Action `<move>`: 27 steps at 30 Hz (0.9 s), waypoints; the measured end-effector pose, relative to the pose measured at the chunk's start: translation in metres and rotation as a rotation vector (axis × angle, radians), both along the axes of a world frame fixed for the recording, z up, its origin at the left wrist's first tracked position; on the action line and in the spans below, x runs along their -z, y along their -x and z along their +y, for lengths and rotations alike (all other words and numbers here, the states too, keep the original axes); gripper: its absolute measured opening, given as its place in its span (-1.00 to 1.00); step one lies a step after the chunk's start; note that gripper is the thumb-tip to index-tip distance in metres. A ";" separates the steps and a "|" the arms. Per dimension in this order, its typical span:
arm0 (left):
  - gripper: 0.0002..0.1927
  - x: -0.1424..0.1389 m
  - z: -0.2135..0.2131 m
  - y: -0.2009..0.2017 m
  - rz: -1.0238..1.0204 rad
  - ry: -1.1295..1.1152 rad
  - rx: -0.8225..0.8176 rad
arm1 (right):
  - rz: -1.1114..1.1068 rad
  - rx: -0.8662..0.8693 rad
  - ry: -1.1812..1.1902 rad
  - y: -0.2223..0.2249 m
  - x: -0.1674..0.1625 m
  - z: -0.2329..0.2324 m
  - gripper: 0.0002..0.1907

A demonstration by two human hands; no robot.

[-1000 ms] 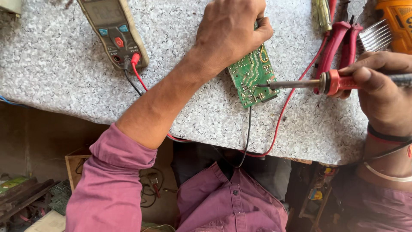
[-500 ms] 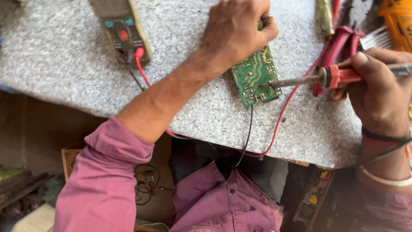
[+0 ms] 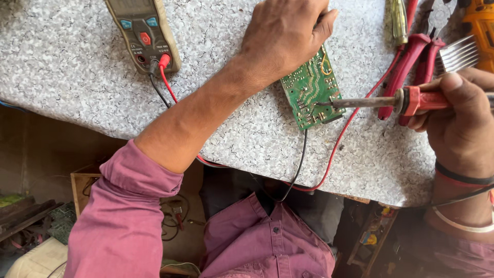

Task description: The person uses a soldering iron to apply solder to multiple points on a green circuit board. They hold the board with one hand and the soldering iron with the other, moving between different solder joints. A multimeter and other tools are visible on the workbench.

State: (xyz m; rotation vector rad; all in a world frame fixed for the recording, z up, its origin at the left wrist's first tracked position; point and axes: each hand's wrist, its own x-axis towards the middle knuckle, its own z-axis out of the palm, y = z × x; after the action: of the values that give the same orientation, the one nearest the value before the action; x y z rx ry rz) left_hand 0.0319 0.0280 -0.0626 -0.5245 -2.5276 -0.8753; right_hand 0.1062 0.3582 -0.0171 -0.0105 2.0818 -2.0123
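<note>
Both hands have barely shifted in the last second: left hand (image 3: 285, 33) still presses the board (image 3: 312, 90) flat on the desk (image 3: 77, 77); right hand (image 3: 458, 121) keeps gripping the iron (image 3: 391, 100), tip touching the board's lower half.

Speckled grey stone worktop (image 3: 77, 87), dim cluttered floor (image 3: 31, 226) and wooden box (image 3: 85, 183) beneath.

A grey-and-white speckled stone tabletop (image 3: 77, 77) carries the things; a tan handheld multimeter (image 3: 144, 33) with red and black leads plugged in lies at its far left; a green rectangular circuit board (image 3: 312, 92) lies near the middle; red-handled pliers (image 3: 406, 72) and a yellow-green screwdriver (image 3: 399, 20) lie to the right.
</note>
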 end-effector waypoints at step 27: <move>-0.73 -0.017 0.005 -0.001 -0.015 0.082 -0.039 | -0.148 0.096 0.046 0.014 -0.002 -0.009 -0.63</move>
State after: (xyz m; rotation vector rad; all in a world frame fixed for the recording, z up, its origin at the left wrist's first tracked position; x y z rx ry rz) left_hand 0.0328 0.0331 -0.0453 -0.4942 -2.5871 -0.7670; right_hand 0.0920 0.3489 -0.0148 0.2273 1.9797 -2.0476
